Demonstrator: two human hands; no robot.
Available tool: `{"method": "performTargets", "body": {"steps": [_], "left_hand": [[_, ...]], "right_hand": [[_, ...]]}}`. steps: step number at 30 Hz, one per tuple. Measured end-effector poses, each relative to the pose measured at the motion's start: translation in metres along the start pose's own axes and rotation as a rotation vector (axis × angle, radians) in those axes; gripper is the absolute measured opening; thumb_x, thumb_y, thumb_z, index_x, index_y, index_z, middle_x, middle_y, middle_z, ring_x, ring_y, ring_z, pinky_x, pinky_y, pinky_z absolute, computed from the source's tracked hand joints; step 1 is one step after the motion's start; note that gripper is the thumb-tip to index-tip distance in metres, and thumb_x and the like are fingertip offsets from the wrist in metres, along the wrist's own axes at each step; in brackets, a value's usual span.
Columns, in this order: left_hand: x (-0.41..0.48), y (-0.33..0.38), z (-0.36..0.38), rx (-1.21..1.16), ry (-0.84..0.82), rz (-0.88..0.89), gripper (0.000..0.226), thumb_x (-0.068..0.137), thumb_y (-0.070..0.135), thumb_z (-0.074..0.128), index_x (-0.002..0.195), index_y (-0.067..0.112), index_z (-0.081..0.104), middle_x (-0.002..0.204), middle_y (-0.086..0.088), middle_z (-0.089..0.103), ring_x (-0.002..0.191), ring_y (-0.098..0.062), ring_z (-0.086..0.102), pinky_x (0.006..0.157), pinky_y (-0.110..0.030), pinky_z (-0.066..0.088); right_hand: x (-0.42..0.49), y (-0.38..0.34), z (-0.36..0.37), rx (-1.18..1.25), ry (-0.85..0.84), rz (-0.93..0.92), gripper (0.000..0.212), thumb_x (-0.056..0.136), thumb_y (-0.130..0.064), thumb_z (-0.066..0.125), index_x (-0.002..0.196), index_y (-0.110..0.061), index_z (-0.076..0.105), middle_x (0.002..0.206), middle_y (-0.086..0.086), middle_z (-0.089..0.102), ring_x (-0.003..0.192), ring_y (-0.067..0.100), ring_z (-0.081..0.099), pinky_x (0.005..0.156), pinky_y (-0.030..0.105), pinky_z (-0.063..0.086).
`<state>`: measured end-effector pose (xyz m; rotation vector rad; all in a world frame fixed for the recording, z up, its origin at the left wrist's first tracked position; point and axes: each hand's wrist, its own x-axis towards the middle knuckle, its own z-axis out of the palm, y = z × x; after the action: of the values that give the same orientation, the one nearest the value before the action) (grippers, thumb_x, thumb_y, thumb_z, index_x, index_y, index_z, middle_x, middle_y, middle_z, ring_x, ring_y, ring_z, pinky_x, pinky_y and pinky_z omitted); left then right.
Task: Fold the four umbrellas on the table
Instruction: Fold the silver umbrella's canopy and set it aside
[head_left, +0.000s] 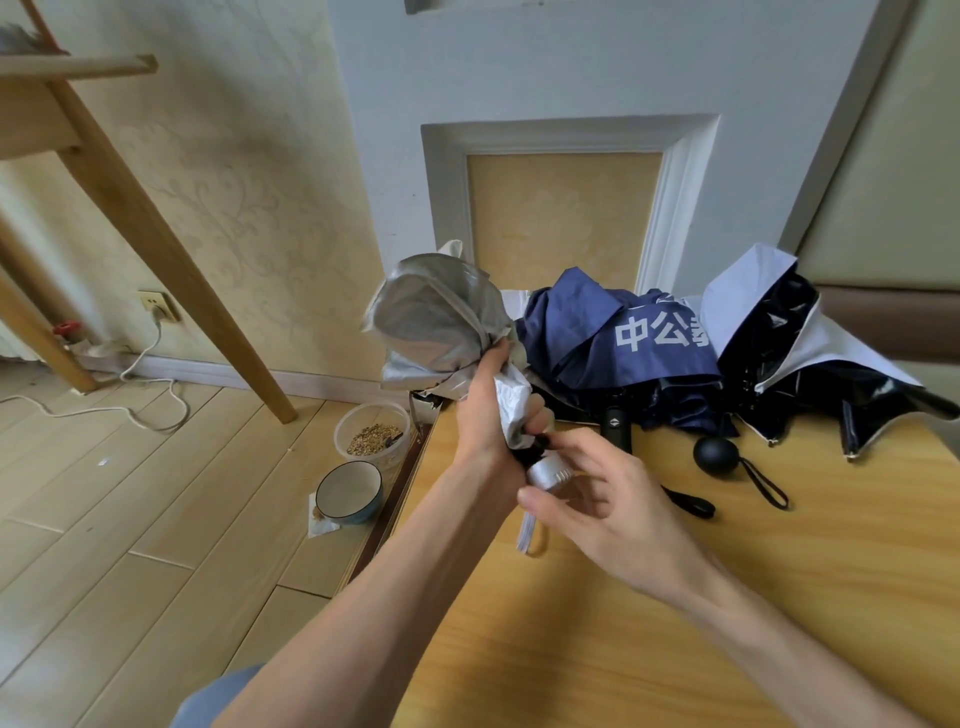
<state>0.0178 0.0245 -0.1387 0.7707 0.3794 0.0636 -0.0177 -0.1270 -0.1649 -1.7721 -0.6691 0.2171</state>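
Note:
A silver umbrella (436, 322) is held up over the left edge of the wooden table (675, 597). My left hand (488, 415) grips its bunched canopy near the shaft. My right hand (587, 493) holds its silver handle between thumb and fingers, and a white strap hangs below. Behind lies a navy umbrella (618, 338) with white lettering, its black handle (615, 428) pointing toward me. At the right a black and white umbrella (789, 343) lies loosely collapsed, with a round black handle (716, 455) and wrist strap.
On the floor at the left stand a clear tub of grain (371, 434) and a blue-rimmed bowl (349, 491). A slanted wooden leg (171, 249) and a white cable (145, 395) cross the floor. A wall panel rises behind the table.

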Motion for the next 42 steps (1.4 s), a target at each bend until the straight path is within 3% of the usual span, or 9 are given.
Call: {"method": "performTargets", "body": {"steps": [2,7,13,18,24,29,34,39,42], "left_hand": [[-0.003,0.005,0.003,-0.033,-0.012,0.027,0.046,0.102,0.034,0.062,0.067,0.019,0.036,0.048,0.004,0.029,0.034,-0.009,0.027,0.032,-0.02,0.027],[-0.003,0.005,0.001,-0.12,-0.024,-0.037,0.047,0.102,0.036,0.064,0.065,0.019,0.04,0.049,0.005,0.032,0.035,-0.007,0.03,0.034,-0.019,0.029],[-0.004,-0.006,0.0,-0.149,0.001,-0.1,0.041,0.099,0.032,0.069,0.072,0.018,0.041,0.047,0.005,0.042,0.033,-0.01,0.045,0.038,-0.018,0.04],[-0.009,-0.012,-0.001,-0.14,0.012,-0.101,0.042,0.097,0.033,0.071,0.069,0.019,0.043,0.052,0.005,0.04,0.036,-0.011,0.044,0.038,-0.02,0.04],[-0.006,-0.017,-0.003,-0.01,0.056,-0.083,0.042,0.098,0.035,0.071,0.069,0.014,0.048,0.049,-0.001,0.046,0.038,-0.014,0.046,0.042,-0.023,0.041],[-0.008,-0.011,0.002,0.015,0.078,-0.026,0.031,0.093,0.038,0.077,0.086,0.012,0.062,0.056,-0.002,0.054,0.047,-0.017,0.053,0.054,-0.03,0.048],[-0.006,-0.009,0.002,-0.054,0.082,-0.005,0.033,0.093,0.034,0.079,0.084,0.009,0.061,0.057,-0.003,0.056,0.047,-0.016,0.058,0.063,-0.032,0.054],[-0.002,-0.005,-0.002,0.015,0.102,0.017,0.039,0.092,0.041,0.079,0.075,0.012,0.058,0.056,-0.004,0.05,0.047,-0.019,0.051,0.056,-0.033,0.045],[-0.006,-0.006,0.0,0.029,0.11,0.025,0.042,0.091,0.047,0.078,0.084,0.01,0.061,0.058,-0.006,0.054,0.049,-0.02,0.055,0.057,-0.033,0.05]], "right_hand": [[0.0,-0.001,0.0,-0.028,0.006,-0.06,0.036,0.092,-0.037,0.078,0.125,-0.042,0.063,0.116,-0.014,0.076,0.106,0.01,0.074,0.093,0.034,0.061],[0.003,0.005,-0.002,-0.325,0.006,-0.203,0.038,0.104,-0.053,0.055,0.136,-0.032,0.053,0.105,-0.008,0.072,0.092,0.015,0.071,0.08,0.041,0.058],[0.001,0.005,-0.007,-0.475,0.074,-0.282,0.034,0.107,-0.046,0.047,0.127,-0.021,0.058,0.096,-0.019,0.064,0.08,0.001,0.062,0.066,0.01,0.043],[-0.001,0.007,-0.007,-0.536,0.102,-0.307,0.038,0.109,-0.052,0.037,0.114,-0.021,0.059,0.094,-0.017,0.062,0.08,0.002,0.061,0.064,0.015,0.044],[0.001,0.011,-0.014,-0.331,0.011,-0.134,0.027,0.1,-0.052,0.059,0.109,-0.028,0.062,0.095,-0.011,0.074,0.082,0.009,0.07,0.069,0.026,0.056],[0.005,0.005,-0.011,0.031,0.14,0.025,0.032,0.086,-0.043,0.08,0.111,-0.024,0.075,0.1,-0.009,0.08,0.095,0.01,0.077,0.08,0.027,0.062],[0.007,0.007,-0.005,-0.073,0.198,0.023,0.025,0.089,-0.035,0.081,0.111,-0.029,0.073,0.094,-0.01,0.078,0.089,0.011,0.076,0.078,0.036,0.062],[0.002,0.007,-0.002,-0.001,0.197,0.023,0.049,0.085,-0.047,0.081,0.13,-0.032,0.069,0.106,-0.01,0.079,0.094,0.012,0.077,0.087,0.041,0.063],[0.004,0.004,-0.001,-0.024,0.172,0.02,0.05,0.082,-0.049,0.084,0.127,-0.037,0.067,0.11,-0.016,0.077,0.103,0.004,0.073,0.087,0.027,0.06]]}}
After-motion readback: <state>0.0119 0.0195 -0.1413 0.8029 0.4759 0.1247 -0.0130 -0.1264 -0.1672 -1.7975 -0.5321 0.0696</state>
